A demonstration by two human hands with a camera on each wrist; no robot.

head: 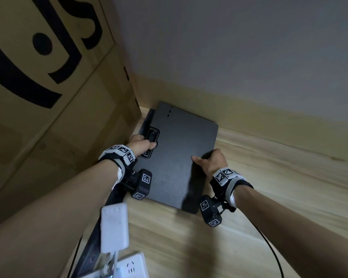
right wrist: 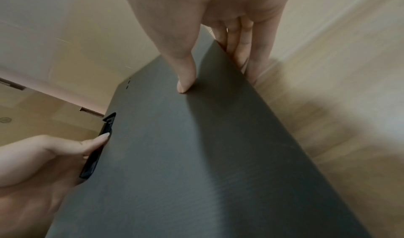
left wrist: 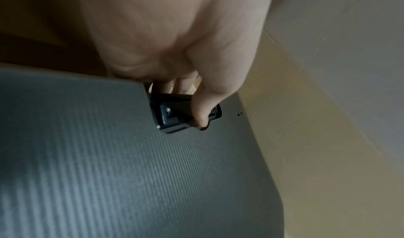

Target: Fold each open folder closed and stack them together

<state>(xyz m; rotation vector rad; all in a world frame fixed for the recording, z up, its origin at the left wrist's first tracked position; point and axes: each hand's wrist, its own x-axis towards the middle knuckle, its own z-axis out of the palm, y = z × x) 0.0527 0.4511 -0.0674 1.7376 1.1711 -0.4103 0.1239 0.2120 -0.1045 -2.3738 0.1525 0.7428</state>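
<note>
A dark grey ribbed folder (head: 179, 149) lies closed on the wooden floor, tucked into the corner beside the wall. My left hand (head: 144, 142) grips its black clasp (head: 152, 137) at the left edge, thumb on top (left wrist: 200, 119) and fingers curled beneath. My right hand (head: 209, 160) pinches the folder's right edge, thumb pressed on the cover (right wrist: 183, 86) and fingers under the edge (right wrist: 238, 51). In the right wrist view the folder (right wrist: 196, 155) fills the middle and my left hand (right wrist: 65, 153) holds the clasp (right wrist: 96, 155). Another dark edge (head: 147, 119) shows under the folder's left side.
A large cardboard box (head: 48, 97) stands close on the left. The pale wall with its skirting (head: 249, 109) runs behind. A white power strip (head: 133, 265) and a white adapter (head: 114, 227) lie near my left forearm; a black cable (head: 269, 247) trails on the floor at right.
</note>
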